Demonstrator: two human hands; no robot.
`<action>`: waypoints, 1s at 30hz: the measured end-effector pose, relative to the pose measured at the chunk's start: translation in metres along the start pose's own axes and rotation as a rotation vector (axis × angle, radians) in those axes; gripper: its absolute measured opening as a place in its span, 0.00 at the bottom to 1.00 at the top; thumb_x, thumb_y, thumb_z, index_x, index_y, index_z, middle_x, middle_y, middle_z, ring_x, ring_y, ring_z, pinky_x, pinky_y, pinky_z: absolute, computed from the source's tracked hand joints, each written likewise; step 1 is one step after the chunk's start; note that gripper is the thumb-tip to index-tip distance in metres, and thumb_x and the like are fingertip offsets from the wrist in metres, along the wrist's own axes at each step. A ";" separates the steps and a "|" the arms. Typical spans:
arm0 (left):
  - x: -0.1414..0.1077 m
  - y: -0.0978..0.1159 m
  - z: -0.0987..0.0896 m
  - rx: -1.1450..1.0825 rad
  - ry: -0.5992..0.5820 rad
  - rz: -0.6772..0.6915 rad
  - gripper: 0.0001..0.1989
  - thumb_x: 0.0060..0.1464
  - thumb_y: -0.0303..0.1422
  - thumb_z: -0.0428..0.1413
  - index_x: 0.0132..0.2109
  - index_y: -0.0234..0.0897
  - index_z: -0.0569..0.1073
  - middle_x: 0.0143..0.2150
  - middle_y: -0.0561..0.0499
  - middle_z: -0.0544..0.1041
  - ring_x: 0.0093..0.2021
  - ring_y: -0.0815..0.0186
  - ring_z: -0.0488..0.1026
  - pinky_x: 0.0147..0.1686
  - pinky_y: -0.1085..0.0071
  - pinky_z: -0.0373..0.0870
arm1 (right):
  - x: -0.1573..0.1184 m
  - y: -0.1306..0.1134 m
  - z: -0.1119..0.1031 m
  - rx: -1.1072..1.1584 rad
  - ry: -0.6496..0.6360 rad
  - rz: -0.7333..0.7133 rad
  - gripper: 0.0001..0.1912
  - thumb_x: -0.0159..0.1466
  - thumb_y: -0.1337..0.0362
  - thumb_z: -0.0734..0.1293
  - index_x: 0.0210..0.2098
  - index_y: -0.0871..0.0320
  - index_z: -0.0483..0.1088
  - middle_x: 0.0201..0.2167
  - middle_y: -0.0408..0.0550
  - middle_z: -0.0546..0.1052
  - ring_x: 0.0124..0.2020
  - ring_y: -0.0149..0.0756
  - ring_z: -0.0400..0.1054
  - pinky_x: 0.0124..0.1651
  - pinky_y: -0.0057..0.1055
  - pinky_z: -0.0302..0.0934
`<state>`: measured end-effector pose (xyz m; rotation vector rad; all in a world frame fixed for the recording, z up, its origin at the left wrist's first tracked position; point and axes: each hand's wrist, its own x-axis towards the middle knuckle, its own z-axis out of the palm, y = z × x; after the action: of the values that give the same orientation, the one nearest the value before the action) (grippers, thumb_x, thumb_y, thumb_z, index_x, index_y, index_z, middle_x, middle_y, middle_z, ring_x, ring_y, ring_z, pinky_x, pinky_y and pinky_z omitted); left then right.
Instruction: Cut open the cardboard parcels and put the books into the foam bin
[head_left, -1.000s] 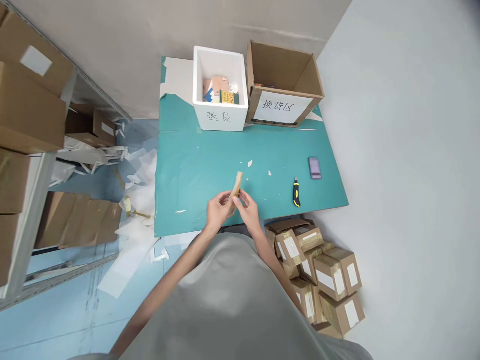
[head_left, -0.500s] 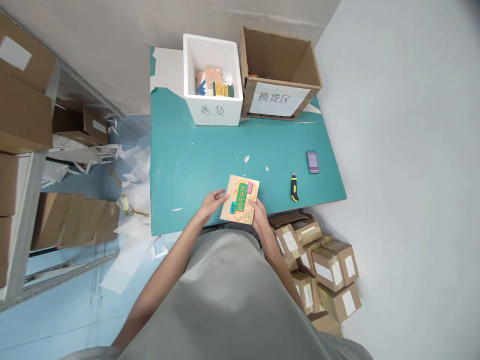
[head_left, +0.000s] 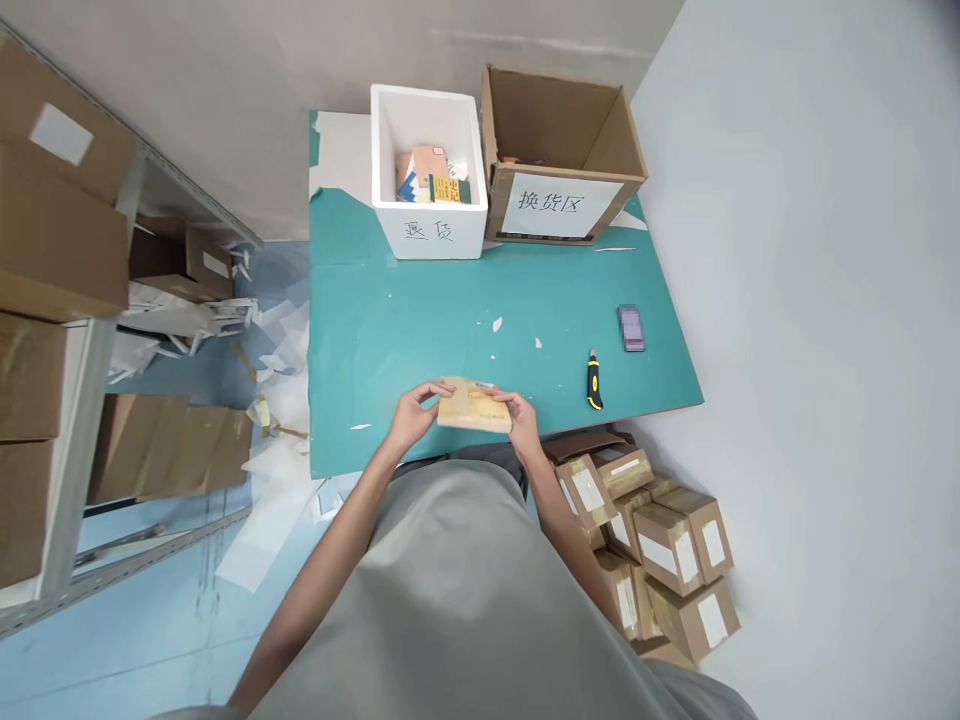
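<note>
Near the front edge of the green table (head_left: 420, 320), a yellowish book (head_left: 474, 408) is held up between both hands. My left hand (head_left: 416, 415) grips its left end, fingers over the top. My right hand (head_left: 520, 418) is closed on the right end. The colourful title patch does not show on the side facing me now. To the right on the table lies a black and yellow utility knife (head_left: 594, 383), and past it a purple phone-like object (head_left: 631, 328), its face blurred.
At the back stand a white foam box (head_left: 431, 230) with several books inside and a labelled cardboard box (head_left: 510, 200). Several taped cartons (head_left: 667, 540) are piled on the floor at right. A shelf (head_left: 82, 430) with cartons and loose paper is at left.
The book has been turned so its colourful title cover no longer faces me. My left hand has closed on its left end, and my right hand has shifted up its right side.
</note>
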<state>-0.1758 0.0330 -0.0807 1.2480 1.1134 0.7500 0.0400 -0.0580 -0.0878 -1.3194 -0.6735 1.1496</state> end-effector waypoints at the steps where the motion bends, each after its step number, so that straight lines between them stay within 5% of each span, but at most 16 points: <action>1: -0.001 0.000 -0.001 0.018 -0.013 0.043 0.12 0.51 0.42 0.67 0.37 0.38 0.81 0.50 0.40 0.85 0.62 0.49 0.77 0.68 0.50 0.66 | 0.001 0.000 0.001 -0.014 0.003 -0.033 0.11 0.60 0.55 0.77 0.36 0.52 0.77 0.54 0.55 0.84 0.66 0.51 0.73 0.68 0.48 0.65; 4: -0.004 -0.002 -0.002 0.015 -0.026 0.050 0.15 0.50 0.44 0.69 0.39 0.38 0.79 0.50 0.39 0.85 0.60 0.50 0.79 0.66 0.51 0.68 | 0.005 0.002 0.001 -0.066 0.010 -0.081 0.08 0.62 0.56 0.75 0.38 0.52 0.78 0.57 0.55 0.83 0.64 0.49 0.74 0.67 0.47 0.65; 9: 0.000 -0.009 -0.005 -0.136 0.097 -0.074 0.26 0.42 0.47 0.74 0.37 0.41 0.69 0.34 0.51 0.81 0.37 0.61 0.80 0.43 0.64 0.76 | 0.004 0.004 0.005 -0.149 0.046 -0.005 0.19 0.63 0.52 0.74 0.49 0.53 0.76 0.44 0.51 0.86 0.47 0.45 0.81 0.54 0.41 0.73; 12: 0.003 -0.006 -0.011 -0.116 0.082 -0.108 0.24 0.48 0.51 0.70 0.40 0.38 0.74 0.34 0.51 0.80 0.33 0.65 0.76 0.35 0.70 0.73 | 0.000 -0.001 0.008 -0.077 0.018 0.065 0.23 0.63 0.49 0.74 0.52 0.53 0.73 0.42 0.49 0.86 0.44 0.44 0.81 0.46 0.36 0.74; 16: 0.005 0.000 -0.018 -0.155 -0.024 -0.207 0.34 0.50 0.54 0.68 0.55 0.34 0.80 0.46 0.43 0.85 0.44 0.59 0.81 0.44 0.65 0.77 | -0.003 -0.011 0.007 -0.061 0.029 0.168 0.19 0.64 0.47 0.71 0.46 0.54 0.79 0.43 0.48 0.86 0.43 0.42 0.80 0.44 0.33 0.73; 20: 0.007 -0.002 -0.018 -0.195 -0.005 -0.251 0.39 0.41 0.52 0.73 0.56 0.32 0.80 0.50 0.39 0.85 0.50 0.54 0.82 0.54 0.59 0.77 | -0.001 -0.015 0.004 -0.026 -0.044 0.225 0.23 0.58 0.50 0.76 0.50 0.54 0.80 0.43 0.47 0.87 0.44 0.43 0.81 0.46 0.35 0.74; 26: 0.012 -0.010 -0.014 -0.151 0.056 -0.319 0.38 0.44 0.62 0.70 0.47 0.32 0.81 0.37 0.40 0.86 0.30 0.61 0.79 0.40 0.61 0.78 | 0.010 -0.012 0.009 -0.129 -0.039 0.244 0.25 0.63 0.40 0.74 0.42 0.57 0.79 0.36 0.54 0.87 0.31 0.42 0.81 0.35 0.34 0.71; 30: 0.016 -0.010 -0.013 -0.171 0.056 -0.329 0.40 0.42 0.66 0.68 0.45 0.33 0.80 0.34 0.42 0.85 0.31 0.61 0.79 0.39 0.62 0.77 | 0.016 -0.008 0.012 -0.131 -0.016 0.266 0.27 0.61 0.37 0.74 0.40 0.56 0.78 0.34 0.53 0.87 0.31 0.43 0.81 0.35 0.35 0.72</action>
<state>-0.1838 0.0495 -0.0935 0.8772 1.2359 0.6173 0.0364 -0.0377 -0.0811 -1.5464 -0.6052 1.3490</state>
